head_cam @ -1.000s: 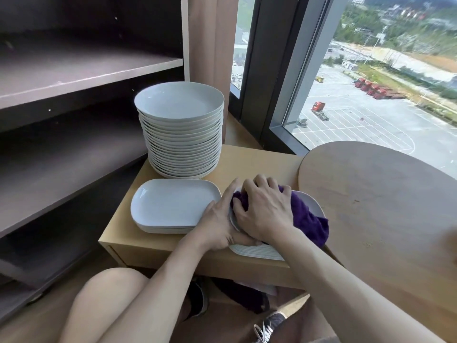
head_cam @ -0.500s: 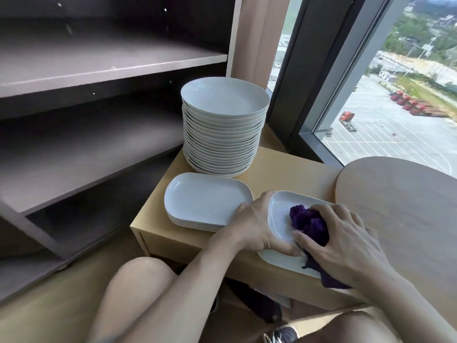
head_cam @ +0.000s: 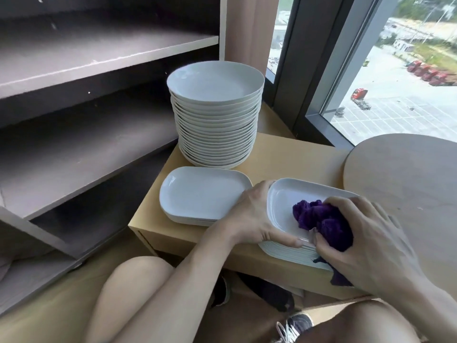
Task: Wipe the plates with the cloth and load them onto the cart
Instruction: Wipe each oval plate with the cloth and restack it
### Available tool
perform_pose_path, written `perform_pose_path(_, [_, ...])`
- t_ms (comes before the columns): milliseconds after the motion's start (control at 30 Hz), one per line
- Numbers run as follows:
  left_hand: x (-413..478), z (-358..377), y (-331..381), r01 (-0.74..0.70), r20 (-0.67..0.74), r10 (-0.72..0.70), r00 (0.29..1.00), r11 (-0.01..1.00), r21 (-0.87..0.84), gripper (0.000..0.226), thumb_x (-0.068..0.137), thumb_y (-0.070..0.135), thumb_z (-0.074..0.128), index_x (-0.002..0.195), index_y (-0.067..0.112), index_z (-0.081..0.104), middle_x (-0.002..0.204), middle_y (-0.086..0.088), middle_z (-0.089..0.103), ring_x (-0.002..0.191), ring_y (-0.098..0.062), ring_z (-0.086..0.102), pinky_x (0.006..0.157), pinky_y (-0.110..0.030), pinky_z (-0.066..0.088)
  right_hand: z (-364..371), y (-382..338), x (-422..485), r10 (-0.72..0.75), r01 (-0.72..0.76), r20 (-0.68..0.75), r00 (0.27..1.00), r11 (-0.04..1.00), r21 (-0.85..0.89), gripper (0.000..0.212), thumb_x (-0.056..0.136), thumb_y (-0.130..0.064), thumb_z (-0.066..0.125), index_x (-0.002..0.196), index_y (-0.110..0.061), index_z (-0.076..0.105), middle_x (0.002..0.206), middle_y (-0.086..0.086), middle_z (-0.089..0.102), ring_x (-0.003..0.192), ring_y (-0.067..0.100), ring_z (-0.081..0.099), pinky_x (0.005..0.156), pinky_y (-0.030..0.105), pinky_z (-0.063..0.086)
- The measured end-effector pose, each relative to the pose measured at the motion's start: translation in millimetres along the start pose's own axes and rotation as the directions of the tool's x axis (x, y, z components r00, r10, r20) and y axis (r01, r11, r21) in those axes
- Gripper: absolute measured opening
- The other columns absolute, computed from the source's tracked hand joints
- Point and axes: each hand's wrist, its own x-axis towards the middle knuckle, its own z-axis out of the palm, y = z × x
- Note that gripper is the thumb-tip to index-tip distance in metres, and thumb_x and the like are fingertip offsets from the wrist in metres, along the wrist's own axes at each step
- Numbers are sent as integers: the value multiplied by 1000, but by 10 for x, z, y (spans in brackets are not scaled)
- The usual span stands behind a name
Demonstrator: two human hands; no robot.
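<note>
Purple cloth (head_cam: 319, 219), clutched in the right grip (head_cam: 371, 243), is pressed onto the top plate (head_cam: 282, 201), whose rim is pinched by the left grip (head_cam: 249, 219). Stacked near the surface (head_cam: 284, 154) edge, the plates could be dragged off by hard wiping.

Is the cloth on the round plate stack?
No, the right hand holds the purple cloth on the top rectangular plate, which the left hand grips.
</note>
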Motion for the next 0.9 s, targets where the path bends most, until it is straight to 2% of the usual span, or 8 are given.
perform_pose_path(100, [32, -12, -23, 12, -12, -12, 1000, 999, -42, 108, 48, 47, 101, 138, 37, 42, 129, 23, 54, 119, 4, 53, 100, -23, 47, -43, 55, 23, -4, 4, 22, 1000, 1000, -2, 58, 71, -66, 54, 120, -35, 58, 113, -11, 61, 115, 23, 56, 91, 44, 44])
perform_pose_path(233, [85, -55, 24, 57, -61, -59, 996, 997, -46, 97, 58, 49, 97, 138, 36, 44, 137, 16, 53, 123, -3, 53, 107, -30, 46, -39, 81, 58, 17, -17, 24, 1000, 1000, 0, 59, 71, -68, 52, 120, -36, 58, 107, -13, 58, 111, 21, 55, 90, 40, 43])
perform_pose_path(367, [84, -50, 80, 26, -32, -31, 999, 991, -133, 69, 76, 46, 87, 134, 35, 51, 132, 14, 58, 119, -2, 58, 104, -35, 51, 4, 87, 70, 3, -3, 9, 1000, 1000, -5, 56, 73, -68, 53, 119, -36, 56, 104, -12, 57, 105, 21, 55, 89, 42, 46])
perform_pose_path(500, [89, 1, 140, 27, -139, -51, 989, 985, -169, 46, 92, 38, 73, 135, 30, 58, 133, 4, 58, 124, -11, 55, 109, -41, 46, 32, 98, 61, 4, -3, -13, 1000, 1000, 9, 56, 74, -68, 54, 119, -35, 56, 105, -11, 57, 104, 21, 54, 89, 42, 46])
perform_pose_path(600, [101, 65, 163, 14, -279, -45, 959, 993, -113, 46, 94, 32, 69, 138, 24, 58, 138, 5, 52, 132, -11, 42, 111, -27, 36, 42, 99, 57, -1, 3, -45, 999, 999, 41, 55, 74, -66, 55, 120, -35, 56, 107, -11, 57, 105, 21, 53, 88, 41, 45])
perform_pose_path(700, [88, 122, 202, -38, -442, 15, 897, 998, -44, 35, 97, 26, 65, 132, 22, 61, 132, 11, 51, 122, -3, 38, 94, -10, 31, 63, 117, 55, -16, 21, -70, 997, 998, 62, 54, 74, -65, 56, 120, -35, 55, 108, -12, 55, 105, 20, 52, 86, 38, 42])
perform_pose_path(800, [55, 144, 244, -112, -506, 50, 861, 989, -92, 25, 99, 21, 59, 123, 22, 65, 113, 13, 66, 94, -4, 58, 78, -15, 46, 93, 122, 59, -28, 36, -100, 995, 996, 78, 53, 74, -63, 58, 120, -36, 54, 108, -14, 53, 104, 19, 51, 84, 39, 43])
perform_pose_path(900, [29, 120, 274, -115, -513, -7, 858, 972, -205, 24, 99, 12, 56, 121, 17, 66, 106, 6, 74, 92, -11, 70, 79, -35, 60, 112, 108, 62, -53, 60, -112, 992, 996, 65, 54, 75, -64, 58, 120, -35, 55, 108, -14, 52, 103, 19, 50, 83, 38, 41])
